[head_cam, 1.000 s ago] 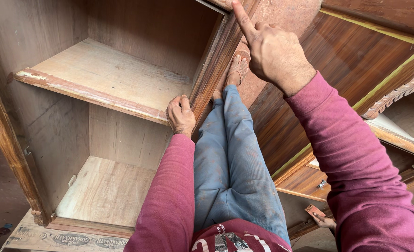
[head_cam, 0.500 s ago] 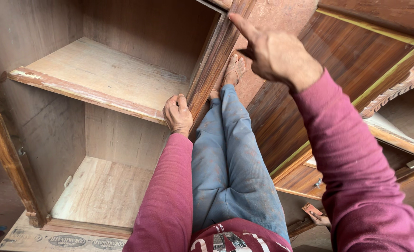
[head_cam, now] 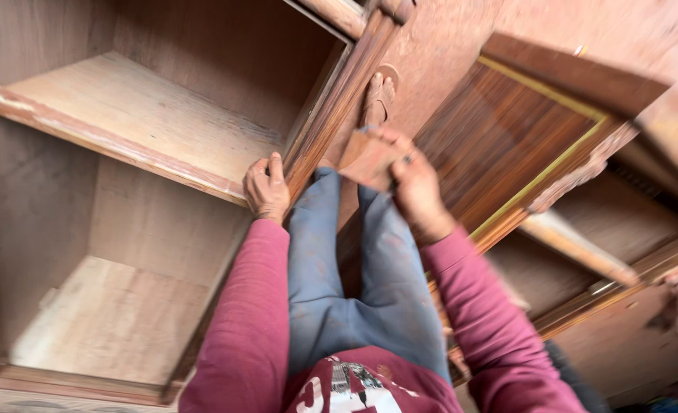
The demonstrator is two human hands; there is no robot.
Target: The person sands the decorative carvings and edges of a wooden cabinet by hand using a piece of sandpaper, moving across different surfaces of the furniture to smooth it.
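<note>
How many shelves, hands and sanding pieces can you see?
Shelves in the open cabinet: 2, upper shelf and lower shelf
Hands of the person: 2, left hand and right hand
Small brown piece: 1
Total: 5

Left hand at the end of an outstretched maroon-sleeved arm, fingers curled and clamped, knuckles up. Right hand raised just beside, fingers closed in a grip, wrist bent, forearm angled inward.
</note>
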